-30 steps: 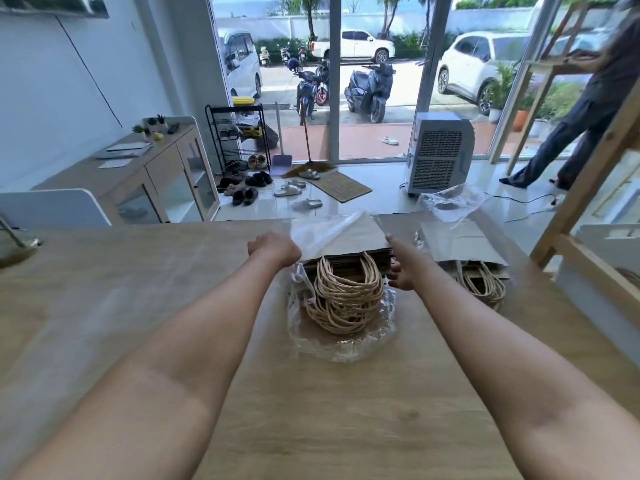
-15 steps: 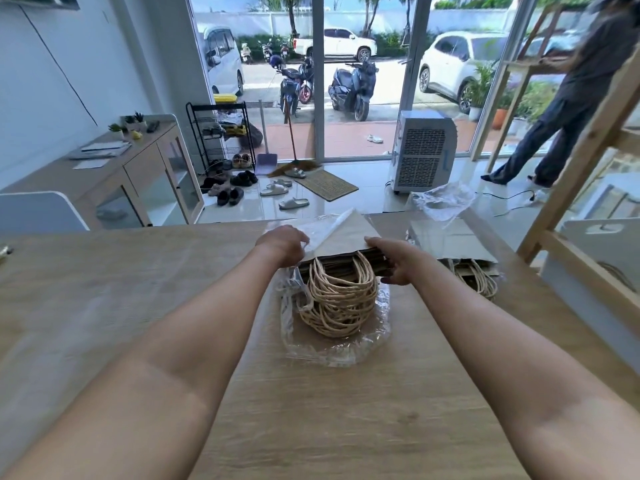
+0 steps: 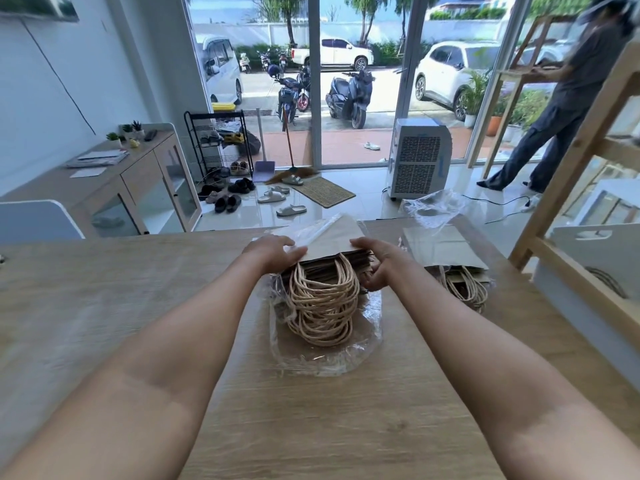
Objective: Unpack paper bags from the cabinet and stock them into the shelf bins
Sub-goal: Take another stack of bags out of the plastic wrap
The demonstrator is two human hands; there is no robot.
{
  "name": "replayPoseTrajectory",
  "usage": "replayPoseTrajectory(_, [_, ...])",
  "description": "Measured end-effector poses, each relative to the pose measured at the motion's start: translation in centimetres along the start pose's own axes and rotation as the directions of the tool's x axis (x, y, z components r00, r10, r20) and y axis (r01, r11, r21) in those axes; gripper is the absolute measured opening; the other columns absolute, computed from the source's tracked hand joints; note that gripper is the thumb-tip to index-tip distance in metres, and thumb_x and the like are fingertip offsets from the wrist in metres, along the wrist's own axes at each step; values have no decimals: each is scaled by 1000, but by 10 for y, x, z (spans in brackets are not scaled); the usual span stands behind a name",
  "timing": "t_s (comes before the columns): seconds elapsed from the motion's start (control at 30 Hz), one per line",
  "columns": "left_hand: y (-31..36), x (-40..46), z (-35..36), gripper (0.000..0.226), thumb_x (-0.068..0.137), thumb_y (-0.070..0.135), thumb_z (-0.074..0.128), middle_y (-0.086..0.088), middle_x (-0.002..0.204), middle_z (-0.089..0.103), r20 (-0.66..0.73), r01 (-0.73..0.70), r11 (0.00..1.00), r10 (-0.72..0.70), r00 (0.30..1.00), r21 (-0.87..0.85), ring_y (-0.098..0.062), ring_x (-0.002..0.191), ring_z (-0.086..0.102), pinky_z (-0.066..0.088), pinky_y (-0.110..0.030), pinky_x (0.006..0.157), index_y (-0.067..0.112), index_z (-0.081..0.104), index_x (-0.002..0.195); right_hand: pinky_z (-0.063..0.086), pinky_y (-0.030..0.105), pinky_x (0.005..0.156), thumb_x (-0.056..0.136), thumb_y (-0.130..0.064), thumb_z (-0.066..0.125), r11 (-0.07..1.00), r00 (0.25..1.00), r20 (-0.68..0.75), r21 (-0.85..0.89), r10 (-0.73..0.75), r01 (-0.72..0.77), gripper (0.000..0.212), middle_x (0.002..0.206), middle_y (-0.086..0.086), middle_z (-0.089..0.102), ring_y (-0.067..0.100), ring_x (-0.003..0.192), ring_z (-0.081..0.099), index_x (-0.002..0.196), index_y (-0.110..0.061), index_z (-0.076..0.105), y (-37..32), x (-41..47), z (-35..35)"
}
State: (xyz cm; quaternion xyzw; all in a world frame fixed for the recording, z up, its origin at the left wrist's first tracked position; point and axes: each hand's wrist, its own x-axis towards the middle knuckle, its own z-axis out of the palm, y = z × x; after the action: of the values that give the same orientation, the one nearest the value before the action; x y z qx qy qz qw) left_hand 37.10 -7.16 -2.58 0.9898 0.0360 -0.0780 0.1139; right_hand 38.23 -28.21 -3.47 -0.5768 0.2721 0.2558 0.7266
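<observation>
A stack of flat brown paper bags (image 3: 337, 239) lies on the wooden table (image 3: 104, 306), half inside a clear plastic wrapper (image 3: 325, 358). Their twisted paper handles (image 3: 322, 306) spill toward me in a bundle. My left hand (image 3: 272, 251) holds the stack's left side together with the plastic over it. My right hand (image 3: 377, 265) grips the stack's right edge, thumb underneath. A second stack of paper bags (image 3: 446, 247) with its own handles lies to the right on the table.
Crumpled clear plastic (image 3: 433, 206) sits at the table's far right edge. A wooden shelf frame (image 3: 568, 174) with a white bin (image 3: 588, 247) stands at right. A person (image 3: 554, 109) stands by another shelf near the glass doors. A cabinet (image 3: 138, 181) lines the left wall.
Both hands have closed in on the stack's two sides; the left hand now lies over the plastic on top. The stack itself has hardly moved.
</observation>
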Motion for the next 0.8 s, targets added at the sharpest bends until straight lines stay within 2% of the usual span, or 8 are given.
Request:
replayPoseTrajectory(0.07, [-1, 1, 1, 62, 91, 66, 38, -5, 151, 42, -5, -4, 1000, 4, 1000, -6, -27, 136, 41, 38, -38, 105, 28, 50, 138, 52, 37, 79, 80, -21, 72, 994, 999, 39, 113, -1, -4, 30, 74, 10, 55, 27, 62, 56, 73, -3, 49, 6, -3, 3])
replayPoseTrajectory(0.27, [-4, 2, 2, 60, 92, 64, 38, -3, 151, 42, 8, -14, 999, 15, 1000, -31, -26, 137, 41, 37, -39, 106, 29, 50, 139, 42, 52, 94, 82, -30, 62, 979, 994, 112, 203, 1, -24, 30, 89, 17, 63, 34, 82, 58, 92, -2, 60, 19, -7, 23])
replayPoseTrajectory(0.43, [-6, 4, 3, 60, 92, 65, 38, -2, 152, 40, 25, -10, 1000, 10, 1000, -15, -27, 138, 39, 36, -38, 107, 31, 48, 140, 52, 49, 74, 75, -44, 74, 999, 995, 100, 27, 31, -34, 55, 109, 19, 69, 34, 87, 66, 110, -3, 64, 20, -6, 24])
replayPoseTrajectory(0.57, [-4, 5, 4, 60, 92, 66, 35, -1, 151, 43, 30, -9, 1000, 9, 1000, 16, -25, 138, 40, 36, -36, 106, 33, 48, 140, 58, 45, 65, 71, -37, 79, 991, 996, 83, -129, -19, 30, 62, 115, 16, 69, 33, 90, 70, 121, -6, 62, 25, -7, 29])
replayPoseTrajectory(0.63, [-4, 5, 2, 57, 93, 64, 35, 0, 149, 46, 23, -12, 1000, 11, 1000, 11, -24, 135, 43, 38, -35, 104, 33, 49, 139, 58, 49, 61, 54, -40, 89, 994, 998, -22, -93, -62, 59, 81, 113, 15, 70, 31, 82, 71, 122, -9, 58, 24, 60, 16])
replayPoseTrajectory(0.7, [-3, 4, 0, 55, 94, 62, 35, 0, 147, 48, 16, -18, 1000, 18, 1000, -4, -24, 134, 44, 38, -33, 103, 33, 50, 139, 54, 57, 69, 13, -46, 96, 998, 994, -101, 25, -49, 52, 129, 109, 13, 70, 35, 80, 72, 130, -18, 50, 23, 145, 3])
replayPoseTrajectory(0.73, [-3, 4, -2, 55, 94, 61, 35, -1, 147, 48, 17, -23, 1000, 23, 1000, -8, -24, 134, 45, 38, -33, 103, 32, 50, 139, 53, 59, 73, 3, -49, 95, 993, 992, -119, 97, -51, 63, 140, 109, 12, 70, 36, 81, 72, 132, -20, 49, 26, 170, 3])
replayPoseTrajectory(0.8, [-4, 3, -4, 54, 94, 61, 35, 0, 146, 49, 20, -29, 1000, 29, 999, -9, -24, 133, 45, 38, -33, 103, 33, 51, 138, 55, 57, 77, 22, -48, 97, 978, 998, -30, 201, -57, 62, 115, 106, 15, 72, 36, 85, 73, 125, -12, 59, 32, 133, 17])
